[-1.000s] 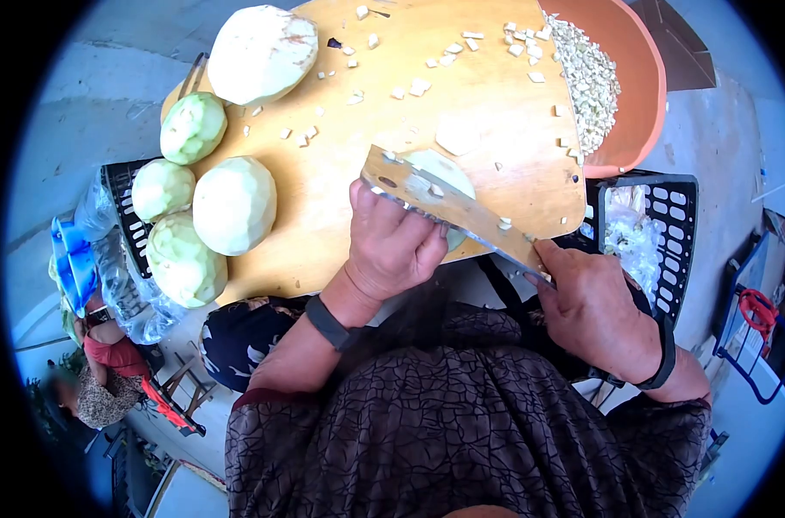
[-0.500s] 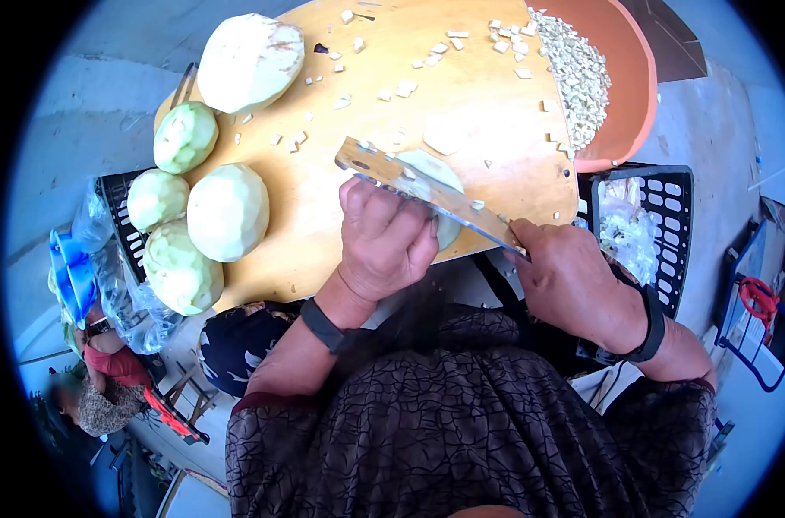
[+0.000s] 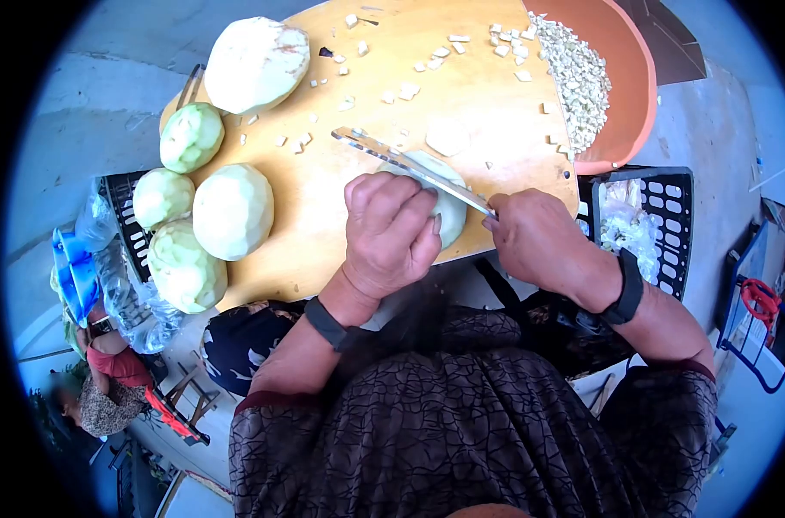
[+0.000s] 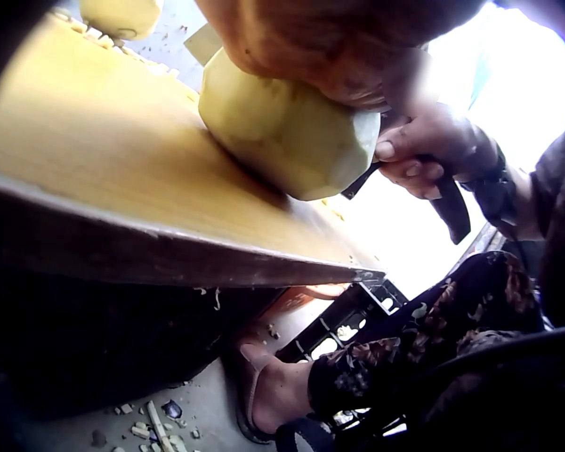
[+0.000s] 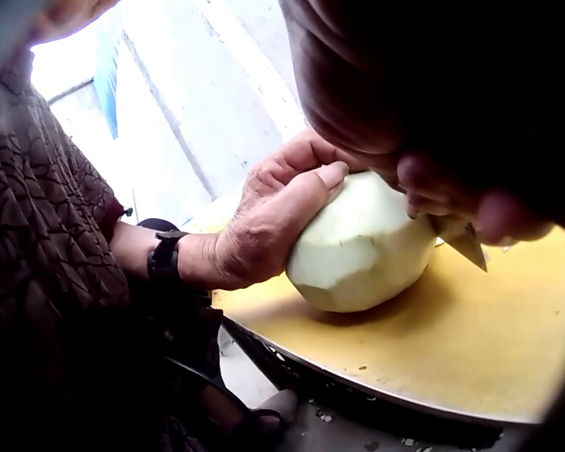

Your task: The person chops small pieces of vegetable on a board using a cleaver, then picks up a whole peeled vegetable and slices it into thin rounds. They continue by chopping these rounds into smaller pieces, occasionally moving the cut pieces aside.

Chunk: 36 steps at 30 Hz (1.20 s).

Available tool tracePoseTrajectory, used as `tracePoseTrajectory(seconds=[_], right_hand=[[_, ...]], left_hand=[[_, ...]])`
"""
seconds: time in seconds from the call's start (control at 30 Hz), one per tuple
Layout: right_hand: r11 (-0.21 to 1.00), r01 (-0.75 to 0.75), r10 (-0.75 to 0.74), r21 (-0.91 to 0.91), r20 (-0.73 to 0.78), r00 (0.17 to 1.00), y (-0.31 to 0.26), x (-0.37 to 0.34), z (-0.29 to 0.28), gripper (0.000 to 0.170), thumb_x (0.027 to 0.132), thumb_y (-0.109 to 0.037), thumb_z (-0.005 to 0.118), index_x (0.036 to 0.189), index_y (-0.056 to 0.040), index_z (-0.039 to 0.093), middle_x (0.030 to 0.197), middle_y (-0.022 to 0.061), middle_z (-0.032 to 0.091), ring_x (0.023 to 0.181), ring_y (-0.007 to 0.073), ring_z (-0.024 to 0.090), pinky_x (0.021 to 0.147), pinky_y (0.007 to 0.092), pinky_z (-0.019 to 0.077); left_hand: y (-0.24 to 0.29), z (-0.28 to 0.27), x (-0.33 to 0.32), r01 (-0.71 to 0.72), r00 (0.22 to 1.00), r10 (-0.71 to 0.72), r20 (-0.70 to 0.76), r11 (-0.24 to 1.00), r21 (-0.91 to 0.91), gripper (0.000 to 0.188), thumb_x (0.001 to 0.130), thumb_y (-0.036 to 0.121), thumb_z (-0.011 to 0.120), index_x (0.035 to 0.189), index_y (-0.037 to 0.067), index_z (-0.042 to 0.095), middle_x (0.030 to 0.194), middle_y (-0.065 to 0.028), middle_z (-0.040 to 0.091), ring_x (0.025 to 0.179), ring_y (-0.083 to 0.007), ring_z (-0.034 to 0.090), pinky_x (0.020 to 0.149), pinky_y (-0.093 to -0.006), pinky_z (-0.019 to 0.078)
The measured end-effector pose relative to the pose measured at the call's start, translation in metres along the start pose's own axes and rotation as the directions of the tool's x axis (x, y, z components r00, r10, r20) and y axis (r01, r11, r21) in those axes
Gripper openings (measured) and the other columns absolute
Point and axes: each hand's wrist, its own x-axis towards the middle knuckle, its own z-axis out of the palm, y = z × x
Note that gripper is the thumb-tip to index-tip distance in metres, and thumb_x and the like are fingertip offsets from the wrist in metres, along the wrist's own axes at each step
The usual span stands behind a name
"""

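My left hand (image 3: 392,229) grips a peeled pale-green round vegetable (image 3: 448,216), like a kohlrabi, from its left side on the board. Its thumb lies against the near side, plain in the right wrist view, where the vegetable (image 5: 363,250) shows flat peeled facets. In my right hand (image 3: 548,246) is a long-bladed knife (image 3: 418,173). The blade slants across the top of the vegetable, just beyond the left knuckles, its face turned nearly edge-on to the head camera. A pointed bit of blade (image 5: 466,247) shows past the vegetable in the right wrist view.
Several peeled round vegetables (image 3: 233,211) sit along the left of the wooden board (image 3: 315,207). Small diced pieces (image 3: 513,39) are scattered on it. An orange basin (image 3: 630,112) of diced pieces stands at the right, above a black crate (image 3: 673,224). Another person (image 3: 116,380) is at far left.
The knife has turned from showing its broad face to nearly edge-on. My right hand has moved left and up, closer to the vegetable. The left hand keeps its grip.
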Motion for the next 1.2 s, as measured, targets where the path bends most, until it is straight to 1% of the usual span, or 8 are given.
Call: tracePoseTrajectory(seconds=[0.13,0.33,0.43,0.53,0.73,0.93,1.13,1.2], right_hand=[[0.998,0.023,-0.021,-0.064,0.023,0.999,0.005,0.021,0.013,0.011,0.074,-0.004,0.06,0.071,0.0016,0.068,0.074,0.0231,0.066,0.075,0.041,0.066,0.071,0.0477,0.053],[0.996,-0.052,0.054,-0.078,0.015,0.998,-0.001,0.02,0.015,0.013,0.078,-0.007,0.06,0.075,0.0008,0.07,0.077,0.0235,0.067,0.078,0.0397,0.068,0.074,0.0461,0.054],[0.994,-0.071,0.068,-0.084,-0.044,0.997,0.001,0.017,0.015,0.016,0.083,-0.011,0.06,0.076,0.0006,0.069,0.074,0.0234,0.066,0.075,0.04,0.067,0.072,0.0474,0.0531],[0.997,-0.011,0.003,-0.07,-0.113,0.994,-0.007,0.0,0.002,0.018,0.087,-0.013,0.061,0.076,0.0007,0.066,0.071,0.0226,0.065,0.071,0.0408,0.066,0.067,0.0483,0.0518],[0.999,0.033,-0.032,0.004,-0.152,0.988,-0.029,-0.041,-0.024,0.014,0.085,-0.01,0.065,0.077,0.0004,0.06,0.067,0.0214,0.063,0.066,0.042,0.064,0.061,0.0485,0.0504],[1.0,0.013,-0.012,0.015,-0.099,0.995,-0.031,-0.066,-0.027,0.014,0.08,-0.005,0.068,0.087,0.0013,0.058,0.067,0.0182,0.063,0.062,0.0375,0.065,0.057,0.0454,0.0506],[1.0,0.015,-0.015,0.0,-0.066,0.998,-0.028,-0.064,-0.023,0.014,0.079,-0.003,0.064,0.09,0.0023,0.057,0.068,0.018,0.063,0.061,0.0369,0.064,0.056,0.0452,0.0506],[1.0,-0.001,0.0,-0.026,-0.034,0.999,-0.028,-0.062,-0.022,0.014,0.078,-0.003,0.062,0.089,0.0025,0.056,0.068,0.0181,0.062,0.061,0.0369,0.064,0.056,0.0452,0.0505]], left_hand=[[0.001,-0.001,0.0,0.009,1.0,-0.008,0.016,1.0,-0.018,0.034,0.065,0.007,0.07,0.098,0.004,0.067,0.101,-0.0085,0.059,0.095,-0.0297,0.055,0.087,-0.0424,0.0439],[0.0,-0.004,-0.001,0.013,1.0,-0.013,0.012,0.999,-0.043,0.035,0.065,0.002,0.069,0.101,0.004,0.067,0.101,-0.01,0.059,0.095,-0.0307,0.055,0.085,-0.0407,0.0469],[-0.001,-0.003,-0.001,0.011,1.0,-0.011,-0.005,0.998,-0.059,0.034,0.066,0.002,0.069,0.1,0.004,0.067,0.101,-0.0101,0.06,0.095,-0.0308,0.055,0.085,-0.0403,0.047],[-0.003,0.0,-0.004,-0.004,1.0,0.003,-0.026,0.999,-0.04,0.031,0.067,0.01,0.071,0.097,0.004,0.066,0.104,-0.0094,0.057,0.099,-0.0306,0.055,0.089,-0.0439,0.0427],[-0.001,-0.001,-0.008,0.003,1.0,-0.004,-0.027,1.0,-0.03,0.029,0.067,0.011,0.073,0.094,0.004,0.066,0.099,-0.011,0.056,0.094,-0.031,0.054,0.088,-0.0445,0.0429],[-0.002,0.001,-0.014,0.038,0.999,-0.038,0.015,0.999,0.005,0.025,0.065,0.01,0.072,0.089,0.005,0.069,0.093,-0.0103,0.057,0.092,-0.0319,0.055,0.083,-0.044,0.0415],[-0.004,0.003,-0.012,0.042,0.999,-0.041,0.023,0.998,-0.04,0.028,0.065,0.01,0.071,0.093,0.004,0.072,0.1,-0.0123,0.061,0.092,-0.0332,0.056,0.083,-0.0455,0.0407],[-0.005,0.007,-0.017,0.117,0.992,-0.112,0.066,0.989,-0.091,0.029,0.066,0.01,0.071,0.095,0.005,0.072,0.102,-0.0128,0.062,0.092,-0.0334,0.056,0.084,-0.0458,0.0407]])
